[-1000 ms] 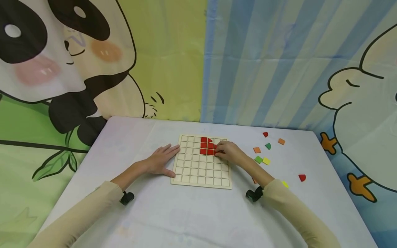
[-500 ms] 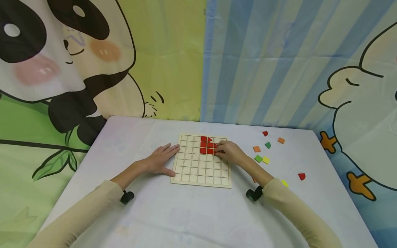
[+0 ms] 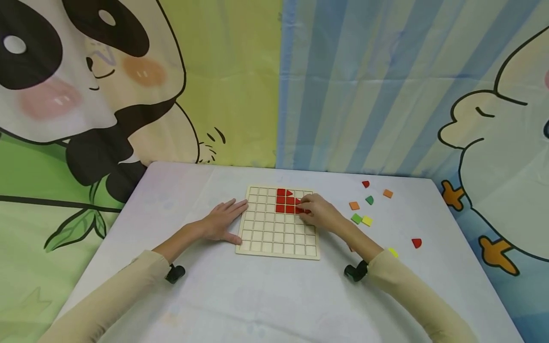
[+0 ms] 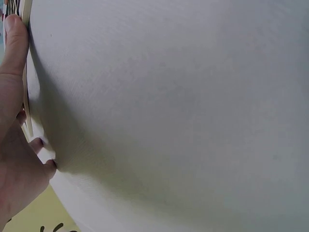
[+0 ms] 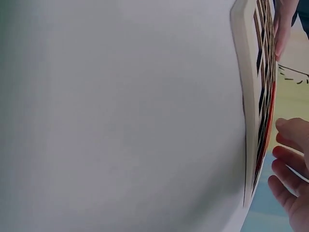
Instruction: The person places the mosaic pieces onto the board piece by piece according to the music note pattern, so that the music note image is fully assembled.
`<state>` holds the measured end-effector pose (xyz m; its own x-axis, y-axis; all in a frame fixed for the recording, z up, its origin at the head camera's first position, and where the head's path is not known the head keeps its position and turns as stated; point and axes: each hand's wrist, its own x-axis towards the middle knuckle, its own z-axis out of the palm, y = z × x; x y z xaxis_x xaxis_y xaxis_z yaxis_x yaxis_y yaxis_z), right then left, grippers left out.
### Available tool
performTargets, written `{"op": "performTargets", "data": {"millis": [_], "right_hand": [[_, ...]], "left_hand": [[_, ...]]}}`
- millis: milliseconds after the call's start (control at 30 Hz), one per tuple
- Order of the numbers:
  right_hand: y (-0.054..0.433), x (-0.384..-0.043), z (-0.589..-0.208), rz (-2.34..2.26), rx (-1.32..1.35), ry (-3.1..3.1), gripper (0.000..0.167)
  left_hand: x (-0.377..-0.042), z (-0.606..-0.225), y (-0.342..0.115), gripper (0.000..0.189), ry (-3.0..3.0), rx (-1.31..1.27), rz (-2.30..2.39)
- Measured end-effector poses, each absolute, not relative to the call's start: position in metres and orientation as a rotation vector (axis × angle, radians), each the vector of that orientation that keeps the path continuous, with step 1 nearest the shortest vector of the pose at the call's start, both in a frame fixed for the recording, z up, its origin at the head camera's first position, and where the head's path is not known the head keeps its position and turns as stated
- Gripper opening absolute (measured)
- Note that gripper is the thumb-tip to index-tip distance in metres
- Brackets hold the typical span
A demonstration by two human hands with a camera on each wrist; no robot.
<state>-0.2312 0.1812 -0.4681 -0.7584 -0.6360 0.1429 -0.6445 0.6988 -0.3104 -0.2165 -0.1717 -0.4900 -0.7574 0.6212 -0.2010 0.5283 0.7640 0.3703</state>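
Note:
A pale wooden grid board (image 3: 267, 237) lies on the table, with several red tiles (image 3: 280, 200) set in its upper middle and right cells. Some are square and at least one is a triangle (image 3: 289, 193). My left hand (image 3: 221, 222) rests at the board's left edge, fingers and thumb spread along it. Over the red tiles at the board's right side is my right hand (image 3: 319, 211), its fingers loosely bent. In the right wrist view, nothing shows between the thumb and fingers (image 5: 288, 159). The hand hides some cells beneath it.
Loose tiles lie right of the board: orange (image 3: 353, 206), green (image 3: 356, 218), yellow (image 3: 367, 221) and red (image 3: 417, 243) ones, some square and some rounded. The right forearm partly covers another. Printed cloth (image 3: 240, 95) hangs behind the white table (image 3: 266, 300).
My right hand has shifted slightly right, uncovering more red beside its fingertips on the board. The left hand keeps its place at the edge.

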Motion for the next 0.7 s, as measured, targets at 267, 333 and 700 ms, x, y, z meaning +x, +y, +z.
{"op": "performTargets", "data": {"millis": [267, 333, 700], "right_hand": [[0.227, -0.219, -0.467, 0.627, 0.917, -2.889, 0.030], [0.242, -0.214, -0.467, 0.644, 0.865, -2.895, 0.031], [0.309, -0.192, -0.459, 0.825, 0.607, -2.910, 0.032]], "left_hand": [[-0.214, -0.489, -0.172, 0.114, 2.645, 0.878, 0.412], [-0.213, -0.488, -0.171, 0.114, 2.642, 0.877, 0.412], [-0.215, -0.486, -0.171, 0.113, 2.646, 0.874, 0.419]]}}
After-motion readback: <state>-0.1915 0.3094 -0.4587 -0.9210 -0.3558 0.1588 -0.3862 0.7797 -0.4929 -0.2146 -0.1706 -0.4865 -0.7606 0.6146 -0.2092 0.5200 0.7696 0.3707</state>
